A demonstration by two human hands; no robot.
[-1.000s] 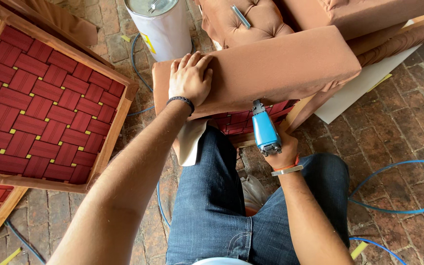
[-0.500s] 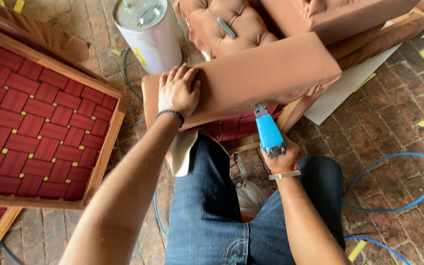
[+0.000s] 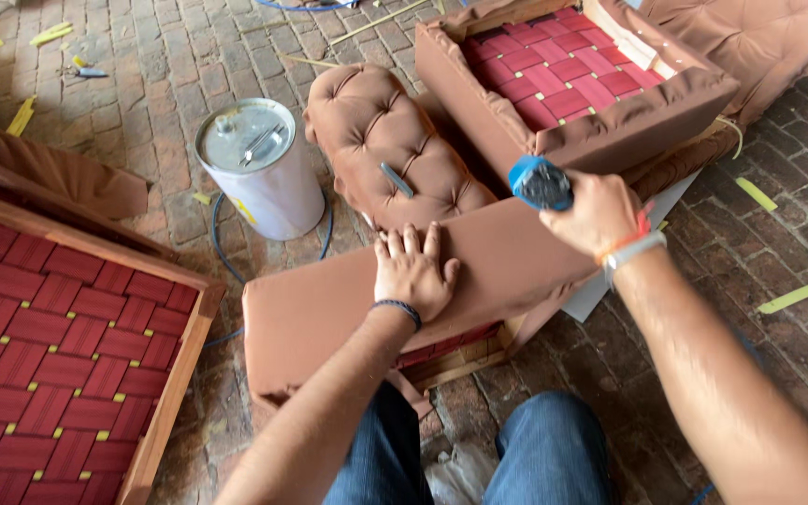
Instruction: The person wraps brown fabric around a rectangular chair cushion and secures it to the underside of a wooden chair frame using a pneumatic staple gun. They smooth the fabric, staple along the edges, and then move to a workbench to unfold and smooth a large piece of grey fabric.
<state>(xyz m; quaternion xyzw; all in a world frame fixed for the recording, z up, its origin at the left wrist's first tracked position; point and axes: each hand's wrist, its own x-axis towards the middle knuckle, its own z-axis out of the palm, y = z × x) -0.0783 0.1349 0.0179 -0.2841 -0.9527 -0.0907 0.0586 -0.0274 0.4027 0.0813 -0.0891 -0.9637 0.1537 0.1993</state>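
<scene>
Right now you are pressing your left hand [image 3: 413, 271] flat, fingers spread open, on the brown upholstered panel [image 3: 348, 304] lying on the brick floor [image 3: 142, 56] before your knees. Its long axis is running from lower left up to the right, and your right hand [image 3: 591, 213], fingers closed around the blue staple gun [image 3: 540, 182], is hovering over its far right end. A white metal can [image 3: 259, 173] with a plain lid is standing beyond the panel's left half, beside the tufted cushion [image 3: 395, 150].
</scene>
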